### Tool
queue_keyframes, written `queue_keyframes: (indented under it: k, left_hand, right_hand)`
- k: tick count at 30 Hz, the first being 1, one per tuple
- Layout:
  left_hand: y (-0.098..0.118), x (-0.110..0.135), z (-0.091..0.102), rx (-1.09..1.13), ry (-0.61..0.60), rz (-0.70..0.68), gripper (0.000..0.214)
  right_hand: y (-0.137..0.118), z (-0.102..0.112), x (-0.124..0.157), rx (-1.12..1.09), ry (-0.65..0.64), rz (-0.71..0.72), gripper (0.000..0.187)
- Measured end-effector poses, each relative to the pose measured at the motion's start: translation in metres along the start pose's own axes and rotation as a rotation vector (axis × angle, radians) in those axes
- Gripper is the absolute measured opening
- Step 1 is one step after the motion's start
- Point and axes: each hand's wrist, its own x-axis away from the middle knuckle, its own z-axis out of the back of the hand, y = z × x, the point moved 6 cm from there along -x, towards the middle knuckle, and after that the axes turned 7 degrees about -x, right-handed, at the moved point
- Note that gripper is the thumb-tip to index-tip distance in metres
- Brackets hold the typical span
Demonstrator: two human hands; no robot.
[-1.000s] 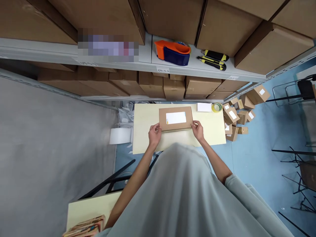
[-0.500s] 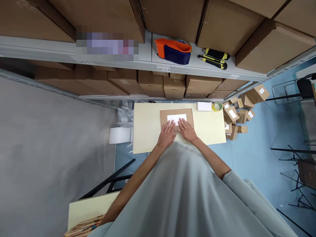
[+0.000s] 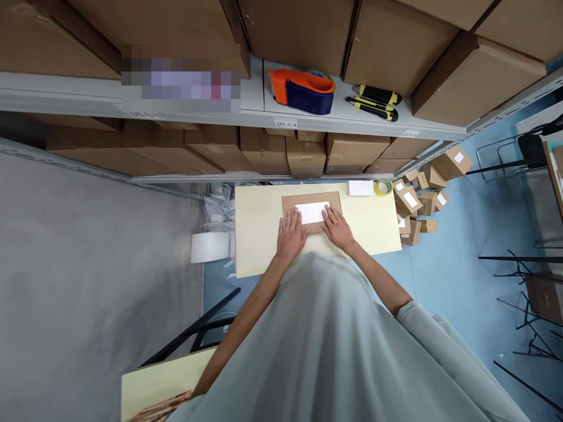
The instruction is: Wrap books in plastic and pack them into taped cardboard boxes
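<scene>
A brown cardboard box (image 3: 290,202) lies on the pale yellow table (image 3: 259,234) in front of me. On its top face is a blank-looking white label (image 3: 312,213). My left hand (image 3: 290,236) rests flat at the label's lower left corner and the box's near left edge, fingers stretched out. Across from it, my right hand (image 3: 338,230) lies with spread fingers over the label's right end and the box's right side. Neither hand is wrapped round anything.
A white stack of labels (image 3: 360,188) and a tape roll (image 3: 383,187) sit at the table's back right. Small labelled boxes (image 3: 409,202) are piled beyond. Overhead, a shelf (image 3: 253,99) holds cartons, an orange-blue tape dispenser (image 3: 303,91) and cutters (image 3: 376,102). A white roll (image 3: 210,247) stands left.
My hands have moved apart, the left one to the left and the right one to the right, uncovering more of the label. The whole view has shifted slightly.
</scene>
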Motion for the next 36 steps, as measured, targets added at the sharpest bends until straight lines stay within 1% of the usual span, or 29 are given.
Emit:
queue_keyframes:
  k: [2, 4, 6, 7, 9, 11, 13, 15, 18, 21, 24, 27, 30, 33, 36]
  left_hand:
    - [-0.018, 0.008, 0.003, 0.056, 0.029, 0.070, 0.078]
    - [-0.038, 0.017, 0.003, 0.171, 0.059, 0.160, 0.083]
    - [-0.055, 0.024, -0.003, 0.330, 0.051, 0.282, 0.087]
    - [-0.061, 0.027, -0.007, 0.416, 0.029, 0.336, 0.087]
    - [-0.066, 0.030, -0.015, 0.569, -0.017, 0.390, 0.075]
    - [-0.064, 0.029, -0.016, 0.657, -0.023, 0.384, 0.061]
    - [-0.063, 0.029, -0.009, 0.676, 0.005, 0.378, 0.056]
    - [-0.061, 0.030, 0.001, 0.659, 0.029, 0.369, 0.057]
    - [-0.055, 0.033, 0.023, 0.598, 0.076, 0.320, 0.062]
    - [-0.043, 0.037, 0.043, 0.529, 0.126, 0.259, 0.064]
    - [-0.027, 0.037, 0.051, 0.501, 0.114, 0.208, 0.064]
    - [-0.012, 0.035, 0.045, 0.511, 0.076, 0.171, 0.063]
    - [0.005, 0.034, 0.033, 0.523, 0.053, 0.148, 0.063]
    - [0.024, 0.037, 0.020, 0.511, 0.028, 0.154, 0.062]
    - [0.049, 0.037, 0.005, 0.531, -0.016, 0.202, 0.062]
  right_hand:
    - [0.015, 0.006, 0.015, -0.053, 0.063, -0.065, 0.068]
    - [0.036, 0.010, 0.031, -0.146, 0.166, -0.199, 0.076]
    - [0.054, 0.008, 0.046, -0.289, 0.245, -0.345, 0.084]
    - [0.059, 0.005, 0.050, -0.374, 0.259, -0.391, 0.084]
    - [0.060, -0.002, 0.054, -0.530, 0.245, -0.410, 0.078]
    - [0.051, -0.004, 0.053, -0.621, 0.224, -0.378, 0.071]
    - [0.040, -0.001, 0.052, -0.659, 0.225, -0.362, 0.067]
    - [0.028, 0.007, 0.054, -0.684, 0.250, -0.366, 0.065]
    - [0.010, 0.022, 0.064, -0.732, 0.302, -0.400, 0.065]
    - [-0.006, 0.036, 0.084, -0.780, 0.355, -0.455, 0.068]
    - [-0.016, 0.050, 0.109, -0.776, 0.433, -0.494, 0.064]
    - [-0.014, 0.063, 0.133, -0.729, 0.506, -0.509, 0.059]
    - [0.000, 0.074, 0.151, -0.690, 0.546, -0.522, 0.058]
    - [0.024, 0.086, 0.164, -0.674, 0.579, -0.537, 0.057]
    - [0.058, 0.099, 0.172, -0.646, 0.613, -0.569, 0.057]
